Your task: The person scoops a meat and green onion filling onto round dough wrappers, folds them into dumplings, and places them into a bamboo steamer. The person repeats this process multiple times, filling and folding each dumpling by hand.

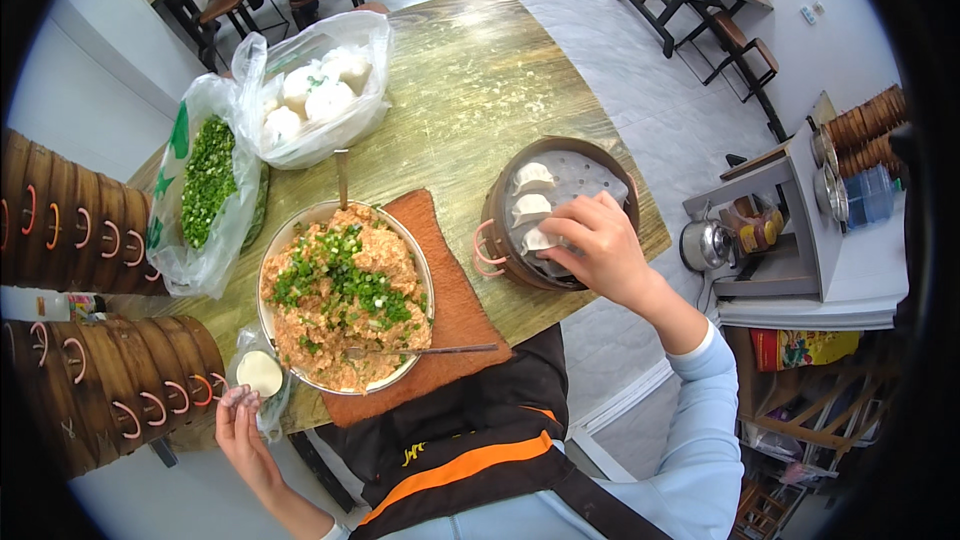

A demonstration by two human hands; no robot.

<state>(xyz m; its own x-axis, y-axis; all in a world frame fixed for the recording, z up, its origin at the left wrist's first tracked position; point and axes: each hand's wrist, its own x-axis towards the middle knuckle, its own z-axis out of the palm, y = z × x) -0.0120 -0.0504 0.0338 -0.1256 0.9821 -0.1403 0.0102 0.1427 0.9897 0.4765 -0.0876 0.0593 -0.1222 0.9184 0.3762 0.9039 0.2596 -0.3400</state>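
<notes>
My right hand (600, 244) has its fingers on a white dumpling (537, 240) inside a round bamboo steamer (501, 202) lined with perforated paper. Two more dumplings (534, 178) lie in a row beyond it. At the lower left my left hand (244, 420) touches the edge of a round dough wrapper (259, 373), which lies on a clear plastic bag (274, 409). Whether its fingers grip the wrapper cannot be told. Between my hands, a large bowl of minced filling (382, 270) topped with chopped scallions (337, 277) holds a thin metal utensil (457, 349) and an upright spoon handle (342, 180).
An orange-brown cloth (450, 300) lies partly under the bowl. Beyond are a plastic bag of chopped scallions (206, 180) and a bag of white dough balls (330, 101). Stacked bamboo steamers (112, 382) stand at the left. An electric kettle (705, 244) is at the right, off the wooden table (480, 75).
</notes>
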